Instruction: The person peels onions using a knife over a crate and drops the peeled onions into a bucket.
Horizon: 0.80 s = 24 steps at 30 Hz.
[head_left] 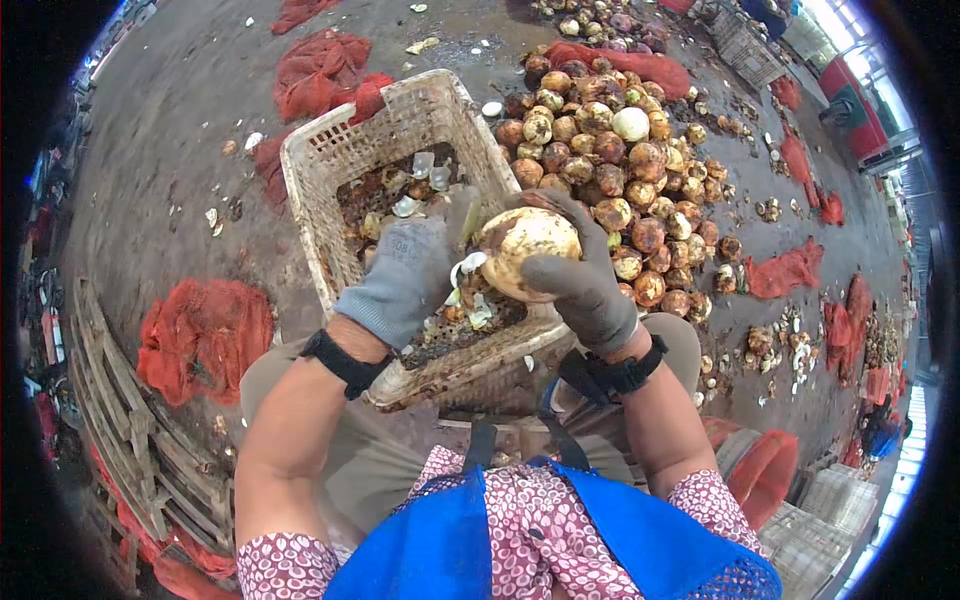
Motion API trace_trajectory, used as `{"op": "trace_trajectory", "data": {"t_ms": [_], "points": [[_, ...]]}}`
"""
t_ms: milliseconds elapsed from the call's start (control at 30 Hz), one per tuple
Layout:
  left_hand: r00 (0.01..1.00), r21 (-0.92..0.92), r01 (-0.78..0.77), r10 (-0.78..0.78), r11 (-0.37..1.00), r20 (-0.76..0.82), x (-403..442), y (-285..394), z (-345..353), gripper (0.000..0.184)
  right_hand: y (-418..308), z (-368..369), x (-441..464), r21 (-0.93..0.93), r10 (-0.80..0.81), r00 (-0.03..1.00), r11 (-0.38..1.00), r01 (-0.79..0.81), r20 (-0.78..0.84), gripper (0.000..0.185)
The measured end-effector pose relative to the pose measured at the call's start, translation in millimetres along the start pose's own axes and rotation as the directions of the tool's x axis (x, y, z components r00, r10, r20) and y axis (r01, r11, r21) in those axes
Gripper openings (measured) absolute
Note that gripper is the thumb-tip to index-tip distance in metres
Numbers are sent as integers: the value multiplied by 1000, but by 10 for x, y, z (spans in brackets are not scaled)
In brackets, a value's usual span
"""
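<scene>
My right hand (590, 285), in a dark grey glove, grips a large onion (528, 250), its thumb on the near side. The onion is pale cream with brown patches of skin. My left hand (415, 260), in a lighter grey glove, is closed just left of the onion; what its fingers hold is hidden. A curled white strip of peel (465, 268) hangs between the hands. Below them stands a dirty, pale plastic crate (460, 365), with scraps of peel and dark debris inside.
A heap of brown-skinned onions (645, 190) lies beyond and right of the crate. Red mesh bags (205, 340) are scattered on the floor. Wooden pallets (150, 430) lie at left; a red mesh-covered basket (760, 470) stands by my right leg.
</scene>
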<state>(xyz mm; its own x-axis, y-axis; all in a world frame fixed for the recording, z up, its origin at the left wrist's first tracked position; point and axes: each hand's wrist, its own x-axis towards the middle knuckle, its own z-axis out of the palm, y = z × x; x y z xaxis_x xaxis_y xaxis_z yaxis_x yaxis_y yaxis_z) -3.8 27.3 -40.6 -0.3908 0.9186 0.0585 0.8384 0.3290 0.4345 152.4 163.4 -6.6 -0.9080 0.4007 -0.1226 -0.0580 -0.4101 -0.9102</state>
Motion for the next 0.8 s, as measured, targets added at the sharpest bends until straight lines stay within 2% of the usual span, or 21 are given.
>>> {"op": "trace_trajectory", "data": {"t_ms": [33, 100, 133, 167, 233, 267, 300, 367, 400, 433, 500, 567, 633, 667, 800], "points": [[1000, 2, -1, 1, 1000, 4, -37, 36, -64, 53, -2, -29, -10, 4, 0, 1000, 1000, 0, -2, 70], [986, -176, -44, 71, 983, 149, -86, 81, -118, 49, -5, -99, -72, 205, 112, 991, 971, -125, 73, 72], [946, -426, 65, 80, 902, 314, -83, 32, -113, 43, -18, -147, -59, 88, 123, 985, 987, -135, 122, 73], [944, -440, 32, 117, 897, 307, -145, -23, -156, 36, -49, -185, -64, -93, 131, 977, 989, -117, 167, 76], [873, -494, 89, 171, 865, 457, -201, -128, -105, 34, -64, -316, -10, -304, 141, 943, 952, -45, 301, 82], [879, -619, -22, 310, 785, 361, -221, -120, -98, 35, -48, -321, -9, -248, 129, 934, 968, -45, 334, 81], [876, -616, -23, 313, 787, 367, -226, -89, -149, 35, -40, -311, -6, -242, 124, 936, 969, -43, 330, 81], [877, -625, 229, 121, 746, 465, -204, -31, -278, 36, -41, -248, 11, -177, 252, 948, 960, -218, 194, 84], [912, -633, 15, 249, 774, 325, -172, -67, -305, 43, -72, -196, 20, -123, 263, 947, 962, -243, 185, 86], [911, -629, 11, 252, 777, 327, -154, -64, -292, 43, -63, -172, 39, -119, 256, 949, 964, -237, 184, 86], [971, -621, -184, 241, 762, 9, -154, -61, -199, 47, -40, -143, 61, 98, 237, 961, 963, -252, 141, 86], [982, -641, -134, 188, 756, 16, -160, -77, -158, 50, -10, -172, 120, 128, 222, 960, 961, -245, 169, 84], [997, -840, 2, 66, 543, 45, -100, -38, -169, 50, 5, -166, 154, 169, 205, 963, 957, -234, 173, 80], [1000, -807, 10, 16, 590, 23, -100, -46, -139, 48, 10, -153, 164, 172, 191, 964, 959, -223, 187, 77], [1000, -814, -12, 18, 581, -2, -71, 82, -260, 45, 54, -141, 176, 72, 203, 967, 974, -216, 156, 76]]}}
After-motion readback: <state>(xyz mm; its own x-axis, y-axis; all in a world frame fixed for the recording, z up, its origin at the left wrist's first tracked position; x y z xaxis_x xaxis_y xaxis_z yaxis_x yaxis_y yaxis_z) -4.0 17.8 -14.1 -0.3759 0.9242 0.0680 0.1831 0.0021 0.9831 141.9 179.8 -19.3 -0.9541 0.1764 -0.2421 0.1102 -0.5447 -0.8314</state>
